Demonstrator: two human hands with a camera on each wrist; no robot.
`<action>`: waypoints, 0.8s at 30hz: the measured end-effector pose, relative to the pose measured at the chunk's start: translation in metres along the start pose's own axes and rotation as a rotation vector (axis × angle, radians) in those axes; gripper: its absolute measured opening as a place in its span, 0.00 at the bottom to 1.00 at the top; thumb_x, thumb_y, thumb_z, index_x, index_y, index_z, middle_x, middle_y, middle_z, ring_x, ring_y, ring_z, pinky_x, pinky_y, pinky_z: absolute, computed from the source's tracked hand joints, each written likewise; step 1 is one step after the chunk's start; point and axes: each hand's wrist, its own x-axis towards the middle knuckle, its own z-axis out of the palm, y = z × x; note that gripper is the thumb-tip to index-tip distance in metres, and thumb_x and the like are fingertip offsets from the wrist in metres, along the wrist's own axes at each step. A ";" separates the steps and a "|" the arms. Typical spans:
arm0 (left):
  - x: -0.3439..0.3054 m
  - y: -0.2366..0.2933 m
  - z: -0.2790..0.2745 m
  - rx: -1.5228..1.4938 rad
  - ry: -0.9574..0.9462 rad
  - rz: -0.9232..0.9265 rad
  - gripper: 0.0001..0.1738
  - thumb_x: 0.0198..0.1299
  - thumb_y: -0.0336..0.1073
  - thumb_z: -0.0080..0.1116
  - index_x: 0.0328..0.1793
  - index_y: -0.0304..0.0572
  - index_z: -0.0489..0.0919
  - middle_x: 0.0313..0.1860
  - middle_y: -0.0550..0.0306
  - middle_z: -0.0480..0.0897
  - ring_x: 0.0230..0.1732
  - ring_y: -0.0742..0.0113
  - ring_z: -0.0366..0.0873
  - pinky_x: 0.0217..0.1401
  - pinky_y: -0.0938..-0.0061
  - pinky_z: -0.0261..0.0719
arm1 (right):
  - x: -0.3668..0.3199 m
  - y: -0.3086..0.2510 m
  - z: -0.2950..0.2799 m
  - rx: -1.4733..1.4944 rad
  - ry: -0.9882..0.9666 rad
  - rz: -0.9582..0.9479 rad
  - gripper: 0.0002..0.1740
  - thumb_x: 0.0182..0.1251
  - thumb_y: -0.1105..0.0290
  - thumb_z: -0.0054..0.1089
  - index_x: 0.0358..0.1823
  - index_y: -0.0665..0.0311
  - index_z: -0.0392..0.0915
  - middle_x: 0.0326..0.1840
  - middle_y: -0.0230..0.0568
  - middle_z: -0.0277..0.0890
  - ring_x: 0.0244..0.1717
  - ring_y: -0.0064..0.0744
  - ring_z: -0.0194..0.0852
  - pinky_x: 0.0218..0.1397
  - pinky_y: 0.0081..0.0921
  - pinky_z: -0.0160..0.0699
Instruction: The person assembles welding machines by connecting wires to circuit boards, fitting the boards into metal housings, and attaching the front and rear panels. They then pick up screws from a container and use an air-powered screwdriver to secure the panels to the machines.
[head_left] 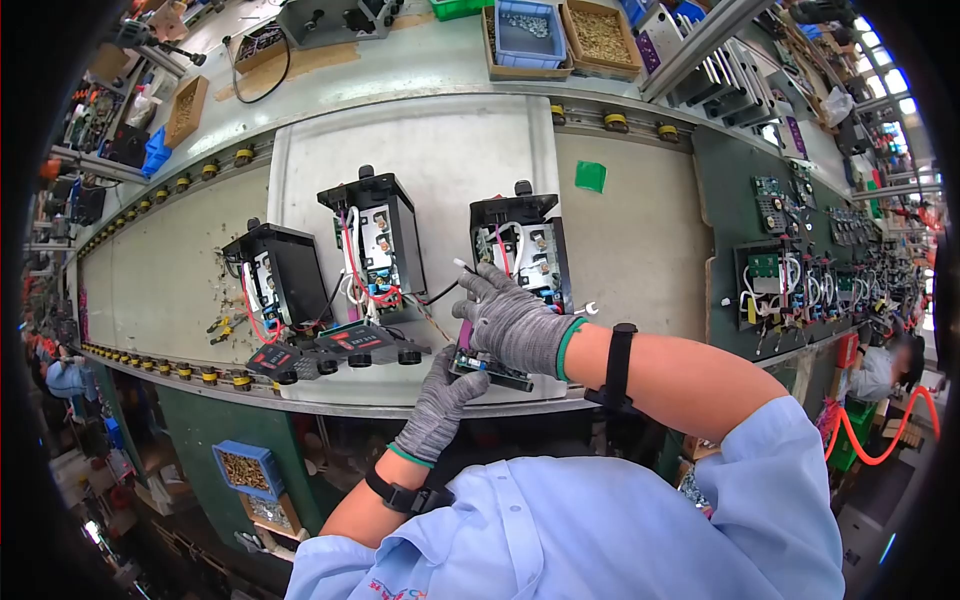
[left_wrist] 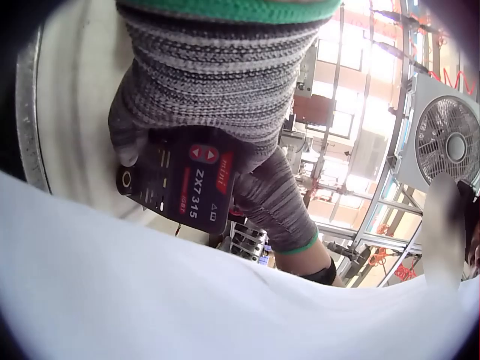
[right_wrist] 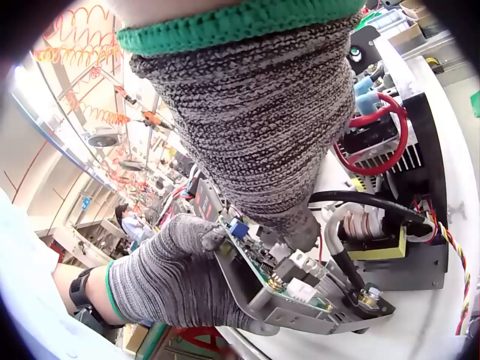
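Observation:
The left hand [head_left: 437, 412] [left_wrist: 202, 82] grips the edge of a front panel [left_wrist: 187, 176] marked ZX7 315; in the right wrist view its thumb and fingers hold the panel's frame [right_wrist: 300, 321], circuit board [right_wrist: 259, 259] facing up. Over that board, the right hand [head_left: 515, 322] [right_wrist: 262, 127] reaches with bent fingers; its fingertips are partly hidden, and whether they pinch a part cannot be seen. A black-cased unit [head_left: 548, 240] with white and red wires stands just beyond the hands, a black cable [right_wrist: 367, 201] running beside the right hand.
Two more black-cased units [head_left: 385, 225] [head_left: 290, 270] stand to the left, their front panels [head_left: 362, 340] lying before them. A green patch [head_left: 591, 176] is at the right. Bins of small parts [head_left: 528, 35] line the back; more units and boards [head_left: 770, 275] sit on the far right.

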 end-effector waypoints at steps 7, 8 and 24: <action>0.000 0.001 0.002 0.018 0.011 0.016 0.40 0.57 0.41 0.73 0.72 0.36 0.66 0.50 0.56 0.77 0.44 0.67 0.81 0.53 0.70 0.84 | 0.001 -0.001 -0.003 0.008 0.010 -0.004 0.16 0.59 0.60 0.66 0.49 0.48 0.90 0.70 0.35 0.74 0.83 0.51 0.52 0.87 0.56 0.40; -0.001 0.001 0.002 0.007 0.010 0.023 0.40 0.57 0.41 0.73 0.72 0.36 0.66 0.50 0.56 0.77 0.44 0.67 0.81 0.53 0.70 0.84 | 0.003 0.000 0.002 0.010 0.007 -0.008 0.16 0.59 0.60 0.66 0.49 0.48 0.90 0.70 0.35 0.74 0.83 0.51 0.52 0.87 0.56 0.40; -0.002 0.005 0.004 0.001 0.011 -0.021 0.39 0.59 0.41 0.71 0.73 0.38 0.67 0.51 0.58 0.77 0.46 0.68 0.80 0.54 0.70 0.85 | 0.000 0.001 0.006 -0.022 0.111 -0.089 0.15 0.62 0.61 0.64 0.50 0.47 0.88 0.67 0.32 0.77 0.79 0.48 0.60 0.85 0.55 0.48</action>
